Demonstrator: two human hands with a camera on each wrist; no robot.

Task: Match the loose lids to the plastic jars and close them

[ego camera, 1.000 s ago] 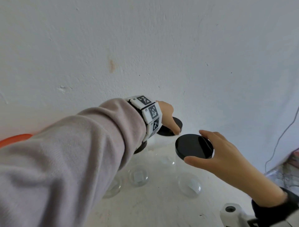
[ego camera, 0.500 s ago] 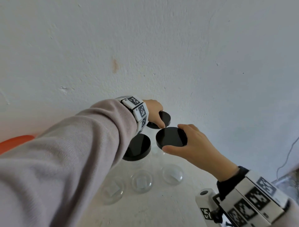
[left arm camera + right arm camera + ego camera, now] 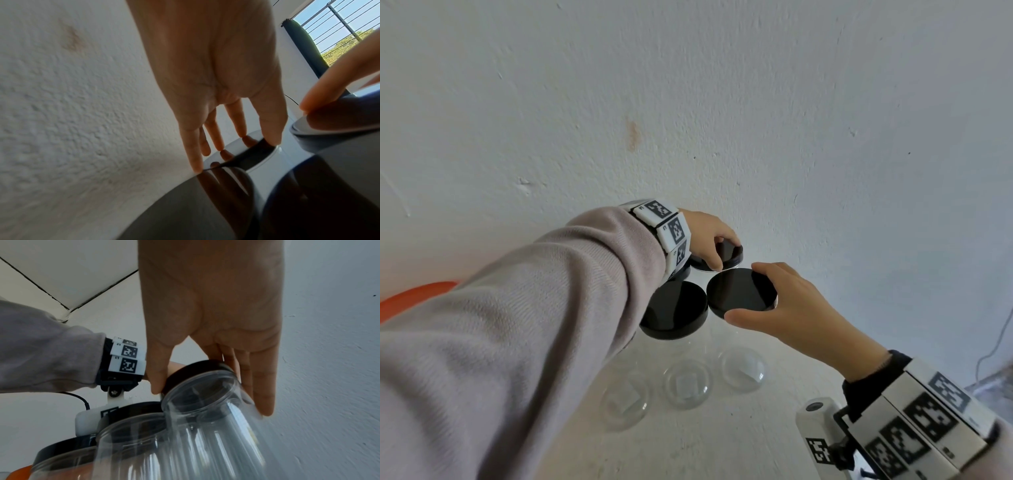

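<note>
Step in hand: I judge I am seating two black lids at once on clear plastic jars that stand close together by the white wall (image 3: 722, 85).
Right hand (image 3: 794, 308): thumb and fingers curled round the rim of the near lid (image 3: 741, 289), holding it over the mouth of a clear jar (image 3: 207, 402). The right wrist view shows the lid at the jar's opening, a little tilted; whether the threads have caught, I cannot tell.
Left hand (image 3: 709, 236): fingers bent down onto the far lid (image 3: 727, 251), fingertips (image 3: 273, 139) gripping its rim from above. It sits on a jar I can barely see beneath it.
Other jars: a third lid (image 3: 674, 310) already sits on its jar, touching or just beside the near lid. Three round clear shapes (image 3: 686, 383) show on the white surface in front; I cannot tell whether they are jar bottoms seen through the walls or separate pieces.
Progress: my guess is well along, with these two lids not yet tightened.
Next move: level the near lid on its rim, then turn both until snug, steadying each jar so it does not knock its neighbour.
</note>
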